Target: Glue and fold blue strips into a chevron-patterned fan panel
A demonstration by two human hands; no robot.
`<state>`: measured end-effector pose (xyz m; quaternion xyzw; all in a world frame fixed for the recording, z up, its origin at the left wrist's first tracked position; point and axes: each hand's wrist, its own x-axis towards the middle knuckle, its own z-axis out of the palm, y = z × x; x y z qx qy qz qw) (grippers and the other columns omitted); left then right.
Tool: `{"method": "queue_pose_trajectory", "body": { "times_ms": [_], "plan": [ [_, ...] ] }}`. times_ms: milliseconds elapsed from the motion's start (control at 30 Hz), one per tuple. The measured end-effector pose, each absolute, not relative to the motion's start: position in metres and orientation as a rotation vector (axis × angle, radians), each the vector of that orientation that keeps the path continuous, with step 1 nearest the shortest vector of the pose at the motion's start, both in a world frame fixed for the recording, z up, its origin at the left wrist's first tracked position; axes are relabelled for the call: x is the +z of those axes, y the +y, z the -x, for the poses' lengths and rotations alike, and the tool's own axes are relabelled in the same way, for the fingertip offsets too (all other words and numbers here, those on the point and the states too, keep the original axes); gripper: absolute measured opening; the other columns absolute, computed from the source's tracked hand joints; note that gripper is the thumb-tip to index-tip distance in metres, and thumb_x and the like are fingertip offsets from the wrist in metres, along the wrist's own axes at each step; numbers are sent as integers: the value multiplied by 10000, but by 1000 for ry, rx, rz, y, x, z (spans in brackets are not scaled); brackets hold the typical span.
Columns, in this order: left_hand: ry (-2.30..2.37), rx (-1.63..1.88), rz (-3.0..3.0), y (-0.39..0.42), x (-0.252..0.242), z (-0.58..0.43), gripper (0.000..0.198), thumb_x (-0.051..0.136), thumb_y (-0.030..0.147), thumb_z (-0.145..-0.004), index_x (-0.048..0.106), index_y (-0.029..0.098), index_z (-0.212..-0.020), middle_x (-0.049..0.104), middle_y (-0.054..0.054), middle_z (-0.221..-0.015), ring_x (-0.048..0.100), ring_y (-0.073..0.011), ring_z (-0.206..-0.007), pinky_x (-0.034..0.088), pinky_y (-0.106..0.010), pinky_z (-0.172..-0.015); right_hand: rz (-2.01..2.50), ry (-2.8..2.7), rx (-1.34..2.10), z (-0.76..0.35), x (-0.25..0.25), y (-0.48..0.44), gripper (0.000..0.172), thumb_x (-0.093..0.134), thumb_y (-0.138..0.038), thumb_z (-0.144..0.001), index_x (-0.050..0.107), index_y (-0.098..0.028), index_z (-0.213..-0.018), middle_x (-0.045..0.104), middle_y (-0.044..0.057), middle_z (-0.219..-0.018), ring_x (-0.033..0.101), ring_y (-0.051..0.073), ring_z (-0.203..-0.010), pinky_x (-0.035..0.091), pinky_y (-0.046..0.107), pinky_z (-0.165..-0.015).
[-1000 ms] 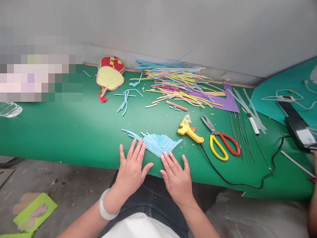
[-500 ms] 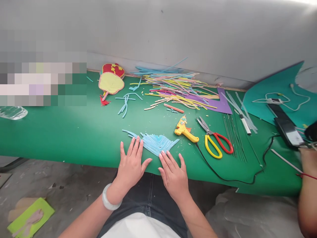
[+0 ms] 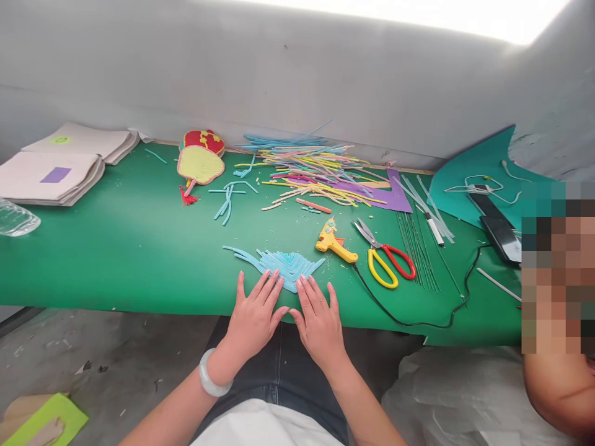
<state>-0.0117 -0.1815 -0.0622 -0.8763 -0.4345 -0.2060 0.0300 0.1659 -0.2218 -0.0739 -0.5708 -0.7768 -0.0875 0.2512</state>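
Observation:
A fan-shaped piece of light blue strips [image 3: 289, 262] lies flat near the front edge of the green table, its strips meeting in a V pattern. My left hand [image 3: 255, 313] rests with spread fingers on its lower left side, and a few loose strip ends stick out beyond the fingertips. My right hand [image 3: 320, 316] lies flat with its fingertips on the lower right side. The two thumbs nearly meet below the piece. Right of it are a yellow glue gun [image 3: 335, 243] and scissors [image 3: 383, 253] with one yellow and one red handle.
Behind lies a heap of coloured strips [image 3: 316, 167] over purple sheet [image 3: 400, 197]. Fan-shaped crafts [image 3: 201, 164] and stacked paper pads [image 3: 51, 176] are at the left. Thin wires [image 3: 418, 254], a marker [image 3: 434, 229] and a black cord [image 3: 409, 322] lie right. Another person's arm [image 3: 558, 390] is at far right.
My left hand has slid right and down along the blue piece. My right hand has shifted slightly, bringing the thumbs close together. The view has turned, showing the paper pads at the left.

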Motion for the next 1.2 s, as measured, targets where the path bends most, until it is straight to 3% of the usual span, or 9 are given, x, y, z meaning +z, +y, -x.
{"method": "queue_pose_trajectory", "body": {
  "times_ms": [233, 467, 567, 667, 967, 1200],
  "plan": [
    [-1336, -669, 2733, -179, -59, 14, 442, 406, 371, -1040, 526, 171, -1415, 539, -130, -1474, 487, -280, -1392, -18, -643, -1225, 1615, -2073, -203, -150, -77, -225, 472, 430, -341, -1047, 456, -156, -1479, 570, 117, -1457, 483, 255, -1395, 153, 558, -1231],
    [-1319, -722, 2697, -174, -60, 18, 479, 476, 275, -1008, 436, 164, -1471, 499, -168, -1505, 411, -314, -1445, 99, -682, -1212, 1618, -1964, -188, -162, -71, -219, 444, 438, -293, -1036, 476, -200, -1468, 647, 109, -1353, 538, 242, -1324, 225, 548, -1212],
    [-1340, -818, 2637, -167, -61, 19, 477, 493, 248, -1000, 428, 160, -1464, 500, -169, -1505, 396, -315, -1455, 127, -685, -1207, 1706, -1744, -194, -188, -64, -203, 331, 446, -307, -1032, 631, -220, -1293, 702, 98, -1131, 626, 230, -1104, 328, 524, -1143],
    [-1390, -896, 2558, -161, -62, 18, 466, 524, 240, -985, 464, 157, -1439, 505, -168, -1501, 385, -328, -1459, 178, -672, -1202, 1876, -1579, -159, -208, -57, -183, 283, 461, -328, -1020, 716, -208, -1049, 674, 91, -939, 613, 241, -948, 444, 448, -923],
    [-1261, -884, 2667, -165, -55, 16, 393, 528, 259, -981, 595, 283, -1368, 671, -72, -1329, 580, -283, -1306, 73, -653, -1229, 1989, -1677, -93, -196, -60, -132, 284, 531, -363, -972, 670, -192, -793, 612, 71, -820, 552, 243, -837, 361, 388, -781],
    [-1268, -870, 2689, -164, -55, 15, 364, 523, 272, -988, 620, 264, -1338, 665, -66, -1336, 606, -270, -1276, 76, -636, -1239, 1976, -1606, -177, -199, -59, -128, 272, 456, -291, -1010, 625, -187, -825, 599, 87, -837, 529, 252, -839, 338, 376, -758]
  ]
}}
